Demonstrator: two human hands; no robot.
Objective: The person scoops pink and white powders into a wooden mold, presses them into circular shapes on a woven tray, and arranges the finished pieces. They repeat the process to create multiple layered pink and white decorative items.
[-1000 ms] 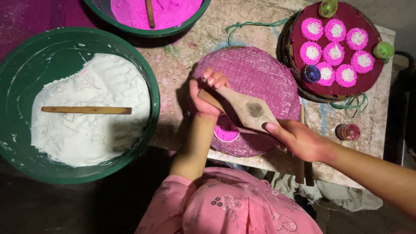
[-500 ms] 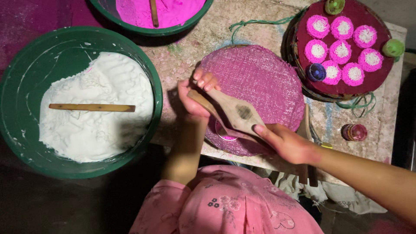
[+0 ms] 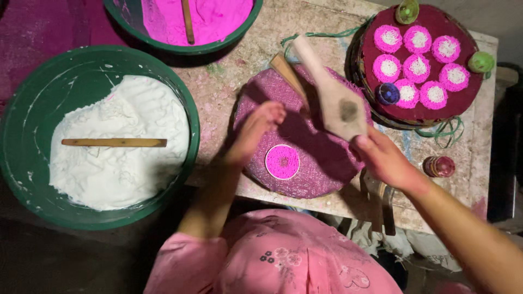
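The right hand (image 3: 384, 159) grips the handle of a wooden paddle mould (image 3: 329, 92), raised over the round pink mat (image 3: 327, 158), while the left hand (image 3: 256, 130) hovers open, holding nothing. A fresh pink-and-white disc (image 3: 282, 161) lies on the mat just right of the left hand, so I judge the unmoulding step is done and a careful lift of this fragile disc is needed. The paddle is blurred and its cavity is not visible.

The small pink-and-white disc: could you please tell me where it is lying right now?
In the head view, the small pink-and-white disc lies on the purple round mat, near its front edge, between the left hand and the right hand.
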